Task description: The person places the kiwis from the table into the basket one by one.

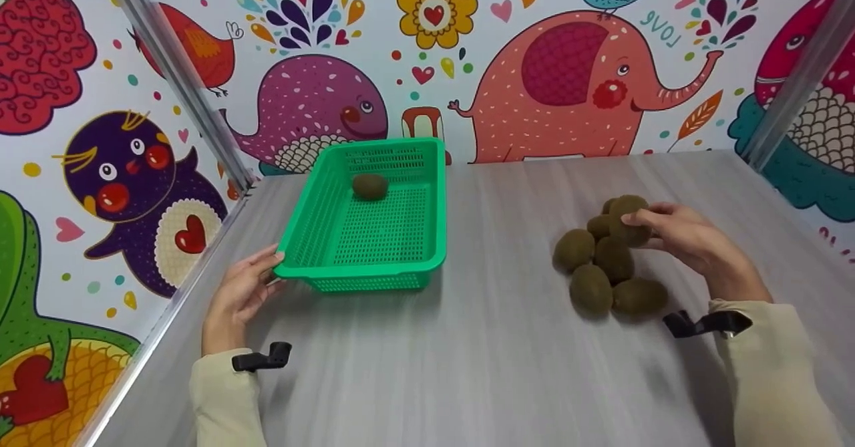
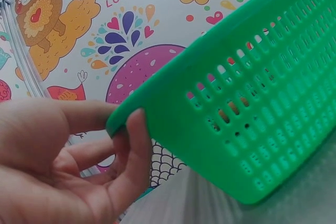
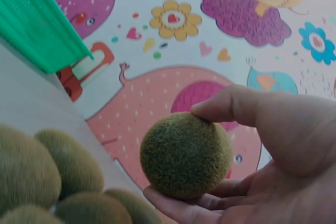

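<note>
My left hand (image 1: 244, 290) pinches the near left corner of a green plastic basket (image 1: 361, 271) between thumb and fingers; the left wrist view shows the rim in that grip. One brown kiwi (image 1: 370, 186) lies inside toward the basket's far end. On the right, my right hand (image 1: 685, 236) holds another kiwi (image 3: 186, 155), thumb on top and fingers beneath. Several more kiwis (image 1: 591, 291) sit in a cluster on the table just below and left of that hand; the held one partly covers those at the back in the head view.
The grey wood-grain table (image 1: 494, 360) is bounded at the back by a wall with printed cartoon animals (image 1: 561, 119). A metal-edged side panel (image 1: 194, 99) stands at the left, and another post (image 1: 801, 73) rises at the right.
</note>
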`<state>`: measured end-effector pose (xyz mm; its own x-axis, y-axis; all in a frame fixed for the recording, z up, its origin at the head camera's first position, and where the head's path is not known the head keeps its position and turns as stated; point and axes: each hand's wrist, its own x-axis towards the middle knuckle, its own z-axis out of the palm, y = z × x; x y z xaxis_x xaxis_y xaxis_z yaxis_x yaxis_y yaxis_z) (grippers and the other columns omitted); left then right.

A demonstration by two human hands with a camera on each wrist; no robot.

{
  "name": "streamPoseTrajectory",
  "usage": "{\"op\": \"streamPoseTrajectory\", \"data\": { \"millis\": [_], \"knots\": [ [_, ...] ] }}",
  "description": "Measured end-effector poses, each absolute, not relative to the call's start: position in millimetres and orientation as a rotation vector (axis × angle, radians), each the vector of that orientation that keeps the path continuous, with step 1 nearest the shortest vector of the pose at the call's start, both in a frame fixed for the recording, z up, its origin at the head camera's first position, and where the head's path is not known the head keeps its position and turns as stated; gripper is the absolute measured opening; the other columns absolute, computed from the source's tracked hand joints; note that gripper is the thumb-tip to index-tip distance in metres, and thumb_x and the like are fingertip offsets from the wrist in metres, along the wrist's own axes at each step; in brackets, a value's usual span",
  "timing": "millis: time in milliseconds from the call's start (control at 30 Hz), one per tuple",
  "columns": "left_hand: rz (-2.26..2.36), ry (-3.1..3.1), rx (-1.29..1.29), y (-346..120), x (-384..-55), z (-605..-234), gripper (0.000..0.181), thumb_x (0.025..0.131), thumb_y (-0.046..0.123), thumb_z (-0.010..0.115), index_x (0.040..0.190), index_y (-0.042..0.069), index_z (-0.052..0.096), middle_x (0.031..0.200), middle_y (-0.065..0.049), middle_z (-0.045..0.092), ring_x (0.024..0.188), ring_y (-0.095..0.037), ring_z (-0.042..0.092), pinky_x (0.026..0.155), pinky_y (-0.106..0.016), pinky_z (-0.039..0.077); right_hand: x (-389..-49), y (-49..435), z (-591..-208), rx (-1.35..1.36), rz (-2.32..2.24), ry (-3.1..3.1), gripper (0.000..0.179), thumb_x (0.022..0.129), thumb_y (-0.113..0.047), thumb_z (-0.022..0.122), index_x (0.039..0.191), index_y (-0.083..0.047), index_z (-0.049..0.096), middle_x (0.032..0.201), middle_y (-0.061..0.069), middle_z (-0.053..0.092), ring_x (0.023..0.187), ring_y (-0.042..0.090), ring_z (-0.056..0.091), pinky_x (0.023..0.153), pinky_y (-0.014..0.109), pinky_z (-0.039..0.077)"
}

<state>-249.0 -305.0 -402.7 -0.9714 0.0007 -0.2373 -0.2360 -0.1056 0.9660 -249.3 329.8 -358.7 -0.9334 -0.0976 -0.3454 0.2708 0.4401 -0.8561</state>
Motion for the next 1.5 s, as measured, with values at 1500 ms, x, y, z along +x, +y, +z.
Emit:
{"op": "streamPoseTrajectory", "data": {
  "millis": [1500],
  "knots": [
    [2.204,2.001,-0.282,-303.9,-248.8,-399.5,0.064,0.103,0.02,0.058,0.157,0.001,0.028,0.097,0.014,0.071,0.087,-0.002,0.067,0.085,-0.022,0.058,-296.2,207.3,-312.0,0.085,-1.937,1.996,0.067,0.099,-0.028,0.063,0.15,-0.003,0.026,0.148,0.012,0.032,0.137,0.031,0.041,0.114,0.04,0.043]
  ]
}}
